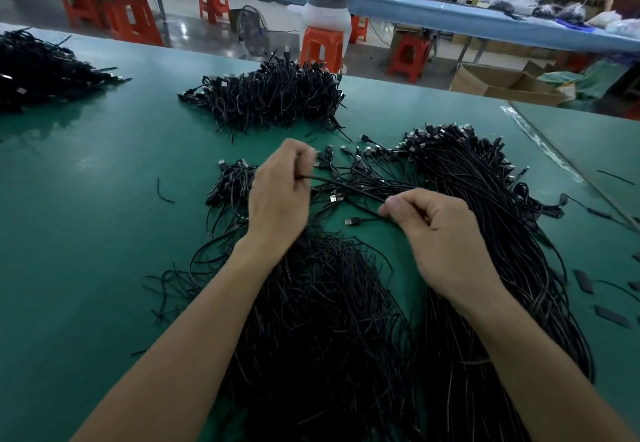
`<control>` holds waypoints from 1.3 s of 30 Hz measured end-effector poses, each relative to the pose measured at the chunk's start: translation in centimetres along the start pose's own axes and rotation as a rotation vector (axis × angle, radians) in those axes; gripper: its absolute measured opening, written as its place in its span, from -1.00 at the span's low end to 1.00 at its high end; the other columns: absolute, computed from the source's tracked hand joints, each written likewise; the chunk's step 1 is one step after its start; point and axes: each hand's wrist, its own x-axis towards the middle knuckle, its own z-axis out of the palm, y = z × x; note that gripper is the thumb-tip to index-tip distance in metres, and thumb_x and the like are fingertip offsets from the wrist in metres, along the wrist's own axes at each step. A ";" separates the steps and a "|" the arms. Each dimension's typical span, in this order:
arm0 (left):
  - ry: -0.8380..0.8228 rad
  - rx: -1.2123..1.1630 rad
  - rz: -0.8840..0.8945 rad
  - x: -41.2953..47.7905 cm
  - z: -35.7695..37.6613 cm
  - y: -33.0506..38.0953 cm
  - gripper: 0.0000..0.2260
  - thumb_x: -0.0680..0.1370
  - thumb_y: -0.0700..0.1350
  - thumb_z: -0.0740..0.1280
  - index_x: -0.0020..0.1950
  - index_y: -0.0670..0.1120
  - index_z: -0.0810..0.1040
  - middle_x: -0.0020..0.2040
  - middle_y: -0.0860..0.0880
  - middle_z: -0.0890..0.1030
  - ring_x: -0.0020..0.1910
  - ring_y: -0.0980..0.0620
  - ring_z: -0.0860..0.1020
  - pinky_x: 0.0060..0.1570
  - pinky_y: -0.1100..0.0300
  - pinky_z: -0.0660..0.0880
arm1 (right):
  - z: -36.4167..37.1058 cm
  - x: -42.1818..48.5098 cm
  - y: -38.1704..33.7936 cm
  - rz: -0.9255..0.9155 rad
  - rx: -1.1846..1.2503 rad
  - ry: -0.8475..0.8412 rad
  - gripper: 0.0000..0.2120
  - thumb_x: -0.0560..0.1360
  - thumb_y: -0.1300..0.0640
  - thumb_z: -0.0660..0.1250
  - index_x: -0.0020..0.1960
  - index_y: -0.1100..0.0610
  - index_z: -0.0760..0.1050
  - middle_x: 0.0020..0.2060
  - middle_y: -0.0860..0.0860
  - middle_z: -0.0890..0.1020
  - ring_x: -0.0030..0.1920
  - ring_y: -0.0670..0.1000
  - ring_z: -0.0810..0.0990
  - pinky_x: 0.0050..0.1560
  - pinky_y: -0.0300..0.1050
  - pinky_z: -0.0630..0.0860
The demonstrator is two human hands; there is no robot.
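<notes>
Black USB cables lie in heaps on a green table (104, 233). My left hand (280, 195) grips several thin black cables (346, 185) that run right toward the long heap (485, 216). My right hand (440, 237) pinches one black cable whose USB plug (350, 222) sticks out to the left of its fingertips. A big loose pile of cable tails (322, 320) lies under and between my forearms. A small bunch with plugs (230, 181) sits just left of my left hand.
Another cable heap (273, 95) lies at the table's middle back, and one more (38, 67) at the far left. Short black sleeve pieces (611, 317) lie at the right. Beyond the table a person sits on an orange stool (322, 46); cardboard boxes (502, 84) stand on the floor.
</notes>
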 end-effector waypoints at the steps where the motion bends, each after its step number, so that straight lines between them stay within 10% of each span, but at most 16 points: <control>1: 0.046 -0.026 -0.061 0.2 -0.3 -0.3 -0.81 0.69 -0.03 0.21 -0.01 -0.10 0.51 -0.31 0.08 0.48 -0.38 0.22 0.39 -0.31 0.19 0.35 | -0.3 0.0 0.3 -0.014 -0.070 0.012 -0.83 0.62 0.07 0.29 -0.08 0.00 0.64 -0.40 -0.25 0.61 -0.39 -0.11 0.57 -0.45 -0.27 0.44; 5: 0.059 0.206 -0.055 0.2 -1.3 -0.6 -0.73 0.59 0.16 0.34 -0.13 -0.02 0.55 -0.48 0.12 0.39 -0.53 0.17 0.34 -0.46 0.17 0.41 | -1.2 0.3 2.4 0.127 -0.340 -0.080 -0.79 0.65 0.07 0.24 -0.05 0.06 0.62 -0.30 -0.02 0.63 -0.32 0.02 0.62 -0.23 -0.03 0.61; 9: -0.341 0.278 0.089 -1.4 -1.8 -0.1 -0.67 0.44 0.35 0.36 -0.20 0.10 0.57 -0.33 0.17 0.55 -0.35 0.17 0.51 -0.27 0.19 0.47 | -0.5 0.1 3.5 0.255 -0.630 -0.216 -0.79 0.66 0.14 0.14 0.20 0.08 0.52 -0.03 0.10 0.59 -0.18 0.08 0.60 -0.12 0.08 0.62; 15: -0.573 0.335 0.030 -2.4 -1.5 0.1 -0.39 0.54 0.43 -0.11 -0.14 0.08 0.59 -0.22 0.11 0.52 -0.20 0.03 0.53 -0.19 0.06 0.48 | 2.2 0.1 2.4 0.186 -0.140 -0.391 -0.72 0.65 0.10 0.23 0.35 -0.02 0.46 -0.17 -0.13 0.61 -0.27 -0.18 0.59 -0.30 -0.43 0.43; 20: -0.596 0.002 -0.065 -2.9 -1.4 -0.3 -0.61 0.67 0.11 0.18 -0.25 -0.01 0.60 -0.49 0.11 0.40 -0.50 0.16 0.35 -0.38 0.16 0.34 | 3.4 0.2 1.5 0.009 -0.092 -0.182 -0.87 0.61 0.12 0.31 0.03 0.07 0.64 -0.23 -0.15 0.62 -0.15 -0.18 0.55 -0.20 -0.40 0.43; 28: -0.894 -0.783 -0.395 -3.5 -4.4 1.9 -0.49 0.60 0.28 0.17 -0.40 -0.03 0.48 -0.47 -0.06 0.14 -0.53 0.04 0.12 -0.52 0.30 0.18 | 3.3 1.0 0.3 -0.057 0.273 -0.025 -0.79 0.46 -0.13 0.39 -0.18 0.00 0.61 -0.36 -0.09 0.63 -0.37 -0.18 0.51 -0.32 -0.31 0.44; 39: -0.315 -1.432 -0.720 -3.7 -2.4 3.3 -0.60 0.67 0.04 0.11 0.11 -0.13 0.68 -0.42 0.07 0.37 -0.46 0.16 0.32 -0.46 0.33 0.34 | 4.9 -1.8 1.0 -0.053 -0.098 -0.424 -0.79 0.64 0.05 0.20 0.00 -0.04 0.62 -0.42 -0.16 0.55 -0.44 -0.15 0.47 -0.36 -0.10 0.45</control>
